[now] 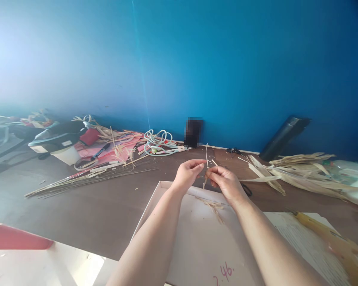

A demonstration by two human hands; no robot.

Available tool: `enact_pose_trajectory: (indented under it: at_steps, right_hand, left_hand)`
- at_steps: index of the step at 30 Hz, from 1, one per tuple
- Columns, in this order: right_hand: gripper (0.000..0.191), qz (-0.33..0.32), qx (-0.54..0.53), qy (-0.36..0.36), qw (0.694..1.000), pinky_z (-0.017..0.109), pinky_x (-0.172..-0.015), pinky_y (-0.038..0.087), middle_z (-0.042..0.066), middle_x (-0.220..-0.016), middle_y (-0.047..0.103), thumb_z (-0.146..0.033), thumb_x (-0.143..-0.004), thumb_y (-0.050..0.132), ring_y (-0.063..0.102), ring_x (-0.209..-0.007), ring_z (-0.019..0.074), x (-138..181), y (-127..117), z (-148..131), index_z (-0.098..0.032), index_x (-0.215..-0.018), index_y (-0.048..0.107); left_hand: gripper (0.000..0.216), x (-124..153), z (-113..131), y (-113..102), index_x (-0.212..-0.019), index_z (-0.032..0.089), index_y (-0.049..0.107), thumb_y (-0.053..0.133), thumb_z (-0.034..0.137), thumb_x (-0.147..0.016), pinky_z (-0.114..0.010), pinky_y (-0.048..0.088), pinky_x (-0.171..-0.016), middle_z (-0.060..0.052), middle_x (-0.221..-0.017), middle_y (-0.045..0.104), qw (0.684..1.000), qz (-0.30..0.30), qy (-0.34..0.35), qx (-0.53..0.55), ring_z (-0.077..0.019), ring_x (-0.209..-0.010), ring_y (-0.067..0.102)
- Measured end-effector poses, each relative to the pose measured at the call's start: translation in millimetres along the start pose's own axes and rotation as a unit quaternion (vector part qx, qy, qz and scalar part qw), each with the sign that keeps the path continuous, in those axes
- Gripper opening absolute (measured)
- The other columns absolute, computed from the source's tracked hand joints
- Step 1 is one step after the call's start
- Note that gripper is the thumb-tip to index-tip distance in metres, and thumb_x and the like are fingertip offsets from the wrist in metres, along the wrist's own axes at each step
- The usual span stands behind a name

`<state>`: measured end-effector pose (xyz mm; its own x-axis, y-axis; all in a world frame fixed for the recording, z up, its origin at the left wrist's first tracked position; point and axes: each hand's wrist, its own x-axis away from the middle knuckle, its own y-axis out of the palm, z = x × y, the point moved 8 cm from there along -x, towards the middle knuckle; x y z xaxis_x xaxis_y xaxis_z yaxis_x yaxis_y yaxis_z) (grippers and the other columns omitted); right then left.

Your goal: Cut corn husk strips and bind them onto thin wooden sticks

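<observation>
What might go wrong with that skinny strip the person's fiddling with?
The thin strip looks slender, so it might snap or slip from the right hand. If dropped, it could get mixed up with the similar pale scraps lying on the box below.

Dry, papery fibre against smooth board and glossy plastic.
The thin strip (pixel 207 153) looks fibrous and matt, like the pale, papery husks (pixel 304 176), which are ribbed and creased; the shallow tray (pixel 197 238) seems smooth, matt card. The brown counter (pixel 92 214) has a smooth, wood-like face with a dull sheen, and the blue wall (pixel 226 71) looks smooth and painted. The black tube (pixel 283 137) appears to be shiny plastic, the bottle (pixel 349 171) clear plastic, the pink sheet (pixel 128 145) matt paper.
</observation>
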<state>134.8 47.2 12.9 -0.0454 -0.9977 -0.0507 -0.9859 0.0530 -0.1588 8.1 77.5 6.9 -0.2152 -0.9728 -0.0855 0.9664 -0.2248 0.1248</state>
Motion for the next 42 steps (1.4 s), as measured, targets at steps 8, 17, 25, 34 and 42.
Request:
enact_pose_trajectory:
  at_steps: [8,17,25,34,42]
  right_hand:
    - [0.021,-0.01,-0.01,0.01,1.0,0.025,-0.05,0.033,-0.003,-0.053,0.055,-0.04,-0.065,0.068,0.043,-0.048,0.0101,-1,1,3,-0.019,-0.069,0.063]
    - [0.021,-0.02,0.003,0.001,1.0,0.025,-0.051,0.036,-0.002,-0.06,0.058,-0.04,-0.066,0.067,0.046,-0.051,0.0109,-1,3,3,-0.019,-0.072,0.063]
    - [0.023,0.019,-0.021,0.014,1.0,0.025,-0.048,0.032,-0.003,-0.05,0.053,-0.042,-0.064,0.068,0.043,-0.047,0.0108,-4,-4,10,-0.02,-0.069,0.064]
    - [0.03,0.045,-0.061,0.005,0.997,0.024,-0.045,0.032,-0.003,-0.051,0.052,-0.047,-0.062,0.07,0.045,-0.047,0.0113,-9,-13,19,-0.02,-0.073,0.065]
    - [0.03,0.053,-0.083,0.012,0.995,0.024,-0.046,0.032,-0.004,-0.051,0.053,-0.045,-0.06,0.072,0.046,-0.047,0.0111,-10,-15,23,-0.02,-0.075,0.064]
  left_hand:
    - [0.034,1,3,2,-0.099,0.016,0.067,0.063,0.035,-0.072,-0.02,0.043,-0.064,-0.006,-0.088,0.065,1.0,-0.017,0.01,0.015,-0.0101,-0.073,0.054]
    - [0.033,2,4,-4,-0.08,0.014,0.066,0.064,0.044,-0.067,-0.019,0.037,-0.054,-0.001,-0.069,0.06,0.999,0.023,0.008,-0.028,-0.0068,-0.057,0.047]
    - [0.026,3,11,-3,-0.08,0.014,0.066,0.062,0.038,-0.07,-0.019,0.04,-0.058,-0.001,-0.07,0.064,0.995,0.038,0.05,-0.078,-0.0092,-0.062,0.053]
    - [0.014,9,22,3,-0.079,0.017,0.066,0.059,0.028,-0.074,-0.021,0.043,-0.066,-0.002,-0.08,0.065,0.975,0.046,0.125,-0.18,-0.0109,-0.072,0.056]
    - [0.012,9,22,7,-0.08,0.018,0.066,0.058,0.025,-0.076,-0.021,0.042,-0.064,-0.002,-0.082,0.063,0.963,0.037,0.145,-0.222,-0.0106,-0.072,0.055]
